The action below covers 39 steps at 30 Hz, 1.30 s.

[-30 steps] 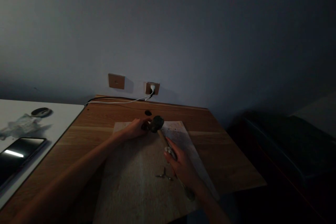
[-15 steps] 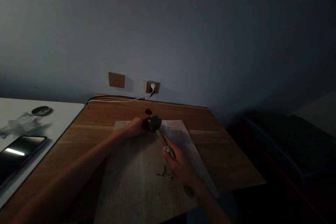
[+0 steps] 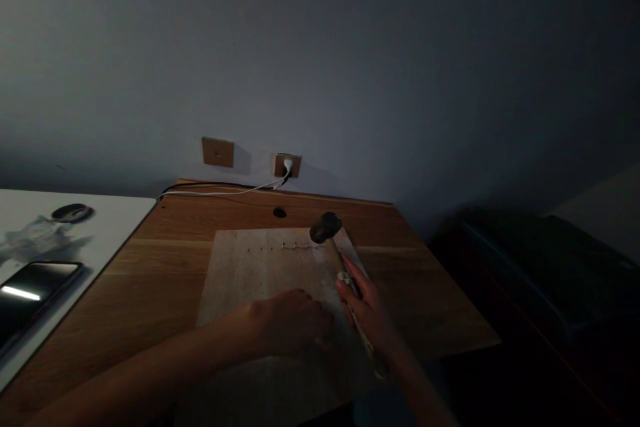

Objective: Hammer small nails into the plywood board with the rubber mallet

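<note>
Mallet, one, in dim light: we hold it in our right hand, fingers wrapped around the handle, its dark head raised over the far right part of one pale board laid on a wooden table. Across the board's far end we count three dark dots and, to their right, at least three small fasteners in the same row; the mallet head leaves us unsure of more. Our left forearm reaches in from the lower left, the left hand low over the middle of the board, back upward, its fingertips hidden, so we cannot tell what it grips. Our right forearm rises from the lower right, the handle slanting up and leftward through the fist. Behind, we count two wall plates, the right one bearing a white plug. On a white surface at left lie one phone, one crumpled clear plastic and one round dark item.
</note>
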### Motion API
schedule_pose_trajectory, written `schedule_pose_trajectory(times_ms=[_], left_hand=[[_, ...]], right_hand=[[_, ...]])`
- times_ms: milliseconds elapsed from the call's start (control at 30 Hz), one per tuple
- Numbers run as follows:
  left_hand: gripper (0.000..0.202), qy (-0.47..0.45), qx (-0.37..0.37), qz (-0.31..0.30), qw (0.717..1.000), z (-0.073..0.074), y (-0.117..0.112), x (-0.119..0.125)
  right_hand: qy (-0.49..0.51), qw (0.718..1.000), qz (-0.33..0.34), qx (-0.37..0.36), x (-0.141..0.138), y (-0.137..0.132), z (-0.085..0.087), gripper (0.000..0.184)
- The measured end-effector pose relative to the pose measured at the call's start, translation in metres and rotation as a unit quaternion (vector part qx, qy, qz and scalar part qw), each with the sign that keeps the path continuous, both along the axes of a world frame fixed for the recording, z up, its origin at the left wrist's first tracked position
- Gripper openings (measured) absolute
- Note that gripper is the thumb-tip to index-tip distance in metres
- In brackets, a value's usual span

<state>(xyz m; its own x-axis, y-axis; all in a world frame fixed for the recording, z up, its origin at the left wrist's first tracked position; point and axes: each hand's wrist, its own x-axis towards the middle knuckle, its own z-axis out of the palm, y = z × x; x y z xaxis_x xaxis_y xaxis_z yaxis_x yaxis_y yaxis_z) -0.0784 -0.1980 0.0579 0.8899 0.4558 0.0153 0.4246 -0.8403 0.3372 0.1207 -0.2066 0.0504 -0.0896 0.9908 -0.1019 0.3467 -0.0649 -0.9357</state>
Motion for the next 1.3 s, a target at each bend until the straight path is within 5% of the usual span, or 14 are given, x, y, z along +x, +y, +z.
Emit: schedule_pose_trajectory(times_ms=[167, 300, 400, 467, 1100, 1300], left_hand=[[0.021, 0.023, 0.044, -0.002, 0.999, 0.003, 0.027, -0.018], [0.018, -0.131, -0.053, 0.127, 0.982, -0.002, 0.073, -0.060], [0.022, -0.206, -0.056, 0.254, 0.943, -0.022, 0.092, -0.087], [0.025, -0.213, -0.050, 0.286, 0.933, -0.034, 0.095, -0.096], [0.023, -0.192, 0.020, 0.292, 0.937, -0.051, 0.093, -0.096], [0.058, -0.251, -0.040, 0.298, 0.920, -0.057, 0.096, -0.097]], right_hand=[[-0.015, 1.000, 0.009, 0.006, 0.001, -0.004, -0.004, 0.068], [0.001, 1.000, 0.011, -0.002, -0.005, -0.005, -0.001, 0.068], [0.005, 1.000, 0.016, -0.003, -0.011, -0.005, -0.001, 0.067], [0.008, 1.000, 0.026, 0.000, -0.014, -0.005, -0.003, 0.067], [0.016, 0.996, 0.087, -0.001, -0.042, 0.002, -0.011, 0.061], [-0.005, 0.994, 0.107, 0.004, -0.052, 0.003, -0.009, 0.060]])
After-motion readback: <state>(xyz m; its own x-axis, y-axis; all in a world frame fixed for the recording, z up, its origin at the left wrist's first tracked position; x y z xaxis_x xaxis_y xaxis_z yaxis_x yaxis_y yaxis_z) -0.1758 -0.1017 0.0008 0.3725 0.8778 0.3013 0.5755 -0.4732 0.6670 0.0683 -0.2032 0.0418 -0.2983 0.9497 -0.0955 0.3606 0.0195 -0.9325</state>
